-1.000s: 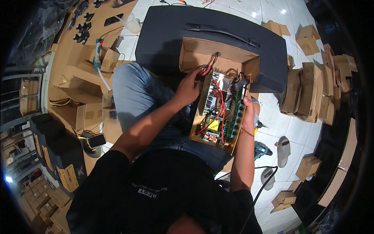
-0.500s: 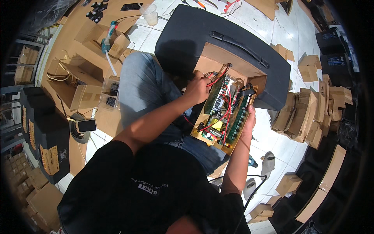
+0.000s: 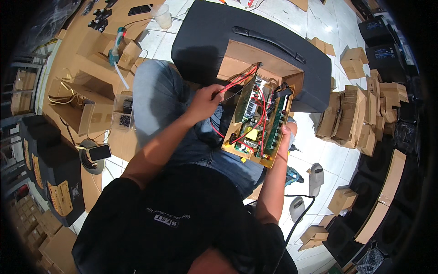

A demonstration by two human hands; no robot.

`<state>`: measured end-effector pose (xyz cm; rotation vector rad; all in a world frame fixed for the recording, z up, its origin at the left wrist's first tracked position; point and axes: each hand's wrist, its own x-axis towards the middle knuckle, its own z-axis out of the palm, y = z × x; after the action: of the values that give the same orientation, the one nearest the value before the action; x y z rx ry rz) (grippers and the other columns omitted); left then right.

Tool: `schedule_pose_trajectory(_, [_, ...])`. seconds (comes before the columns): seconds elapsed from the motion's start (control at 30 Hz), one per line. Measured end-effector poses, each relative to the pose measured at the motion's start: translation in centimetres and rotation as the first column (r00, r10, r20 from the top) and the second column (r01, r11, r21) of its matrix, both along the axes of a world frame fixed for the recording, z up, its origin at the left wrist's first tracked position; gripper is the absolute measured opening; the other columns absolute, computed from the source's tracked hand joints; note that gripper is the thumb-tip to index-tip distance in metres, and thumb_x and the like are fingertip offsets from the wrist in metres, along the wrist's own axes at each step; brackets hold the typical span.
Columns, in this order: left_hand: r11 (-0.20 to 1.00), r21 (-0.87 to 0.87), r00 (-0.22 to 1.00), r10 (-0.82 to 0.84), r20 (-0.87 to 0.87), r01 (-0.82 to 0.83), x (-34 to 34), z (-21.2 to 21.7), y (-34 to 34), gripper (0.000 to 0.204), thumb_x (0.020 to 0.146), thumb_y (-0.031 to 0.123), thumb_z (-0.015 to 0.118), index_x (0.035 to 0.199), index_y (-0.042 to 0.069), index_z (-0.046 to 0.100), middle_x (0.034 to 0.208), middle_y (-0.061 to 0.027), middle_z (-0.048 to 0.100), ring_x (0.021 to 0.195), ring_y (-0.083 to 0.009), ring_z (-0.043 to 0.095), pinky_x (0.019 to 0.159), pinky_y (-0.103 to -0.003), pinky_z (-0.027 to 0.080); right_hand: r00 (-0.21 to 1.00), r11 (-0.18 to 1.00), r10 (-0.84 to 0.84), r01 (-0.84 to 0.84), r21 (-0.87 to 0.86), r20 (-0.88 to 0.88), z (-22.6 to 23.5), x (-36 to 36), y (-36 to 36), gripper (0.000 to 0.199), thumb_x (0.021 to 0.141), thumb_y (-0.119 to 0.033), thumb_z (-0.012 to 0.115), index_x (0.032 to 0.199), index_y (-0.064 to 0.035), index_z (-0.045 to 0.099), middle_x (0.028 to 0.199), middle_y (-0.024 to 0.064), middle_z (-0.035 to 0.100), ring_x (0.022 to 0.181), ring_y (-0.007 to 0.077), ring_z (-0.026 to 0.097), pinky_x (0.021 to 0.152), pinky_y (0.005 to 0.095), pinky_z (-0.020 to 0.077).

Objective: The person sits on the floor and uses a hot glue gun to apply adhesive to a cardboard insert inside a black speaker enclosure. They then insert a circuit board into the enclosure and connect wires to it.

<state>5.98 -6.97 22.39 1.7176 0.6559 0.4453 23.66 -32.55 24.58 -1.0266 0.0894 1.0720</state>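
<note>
My right hand point(image 3: 284, 137) grips the right side of an amplifier module point(image 3: 248, 133), a gold-coloured metal panel carrying green circuit boards and a yellow transformer. The module lies tilted over my lap. My left hand point(image 3: 205, 101) is closed on a bundle of red and black wires point(image 3: 237, 81), which runs to a hole in the recess of a black speaker cabinet point(image 3: 200, 50). That recess point(image 3: 228, 57) is bare brown board, and a black strap handle point(image 3: 269, 42) is fixed above it. A loose red wire hangs below my left hand.
At the left stand open cardboard boxes point(image 3: 98, 116), a clear bin of screws point(image 3: 123, 121), a glue gun point(image 3: 116, 45) and a phone point(image 3: 100, 152). Stacked cartons point(image 3: 342, 118) are at the right. A cordless drill point(image 3: 293, 176) and slippers point(image 3: 315, 180) lie on the tiles.
My left hand has moved left, away from the module, drawing the wires out straighter. My right hand still holds the module. The whole view has shifted slightly.
</note>
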Motion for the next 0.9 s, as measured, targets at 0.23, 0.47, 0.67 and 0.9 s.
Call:
schedule_pose_trajectory(0.23, [0.998, 0.046, 0.996, -0.042, -0.078, 0.045, 0.3, -0.4, -0.9, 0.024, 0.097, 0.007, 0.065, 0.12, 0.0, 0.067, 0.095, -0.0102, 0.074, 0.081, -0.0127, 0.068, 0.075, -0.03, 0.053, 0.999, 0.999, 0.036, -0.036, 0.014, -0.012, 1.2, 1.4, 0.1, 0.062, 0.08, -0.044, 0.068, 0.125, -0.0023, 0.063, 0.106, 0.0121, 0.072, 0.088, 0.0268, 0.072, 0.078, 0.0396, 0.0612])
schedule_pose_trajectory(0.47, [0.888, 0.454, 0.994, -0.021, -0.109, 0.069, -0.3, -3.9, -1.3, 0.044, 0.086, 0.014, 0.077, 0.126, 0.005, 0.064, 0.107, -0.0177, 0.073, 0.099, -0.0391, 0.07, 0.084, -0.05, 0.055, 0.998, 0.998, 0.058, -0.058, 0.009, 0.005, -0.6, 2.7, -1.1, 0.064, 0.081, -0.046, 0.069, 0.126, -0.0024, 0.062, 0.107, 0.0132, 0.072, 0.091, 0.0276, 0.072, 0.08, 0.0411, 0.061])
schedule_pose_trajectory(0.67, [0.95, 0.175, 0.868, -0.148, -0.474, 0.258, 1.1, -2.0, -2.1, 0.055, 0.084, 0.016, 0.076, 0.135, 0.009, 0.057, 0.117, -0.0166, 0.071, 0.113, -0.0395, 0.065, 0.094, -0.051, 0.054, 0.998, 1.0, -0.008, 0.008, -0.003, 0.07, 1.0, 1.0, -0.1, 0.065, 0.084, -0.051, 0.069, 0.126, -0.0023, 0.063, 0.108, 0.0132, 0.072, 0.091, 0.0265, 0.072, 0.08, 0.0408, 0.0613])
schedule_pose_trajectory(0.9, [0.902, 0.38, 0.918, -0.044, -0.393, 0.206, 1.6, -3.7, -2.7, 0.059, 0.085, 0.015, 0.075, 0.14, 0.008, 0.053, 0.137, -0.0151, 0.061, 0.12, -0.0383, 0.062, 0.095, -0.051, 0.054, 0.995, 0.997, -0.077, 0.075, 0.025, 0.069, 1.2, 0.2, 0.3, 0.065, 0.092, -0.056, 0.066, 0.125, 0.0002, 0.062, 0.107, 0.0127, 0.073, 0.086, 0.0248, 0.072, 0.075, 0.0377, 0.0619])
